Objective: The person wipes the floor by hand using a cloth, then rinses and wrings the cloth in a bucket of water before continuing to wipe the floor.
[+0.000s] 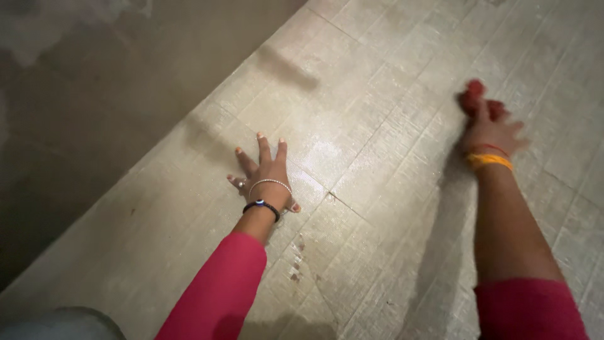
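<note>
Nearest the camera, two bright pink sleeves (pixel 217 289) enter from the bottom edge, one on each forearm. The left hand (pixel 267 171) lies flat on the pale grey tiled floor (pixel 377 252), its fingers spread wide apart and holding nothing; the palm pressed down this way looks like a prop, taking the person's weight as they lean forward. At that wrist sit a thin silver beaded bracelet (pixel 270 183) and a black cord bracelet with a small blue bead (pixel 261 205). Just below the hand a few small reddish-brown spots (pixel 296 267) mark the tiles near a grout line.

Farther out, the right hand (pixel 494 132) reaches well forward and to the right, blurred as if in motion. Its grip is closed around a crumpled dark red cloth (pixel 475 94), which bunches out past the fingertips and presses against the floor; holding it balled up would keep a firm pad under the fingers for rubbing the surface. An orange-yellow band with a thin red thread (pixel 489 160) circles that wrist.

Between the hands a damp-looking sheen (pixel 324 151) glints on the tiles. Beyond the tiled edge, upper left, lies a darker, bare grey surface (pixel 94 113).
</note>
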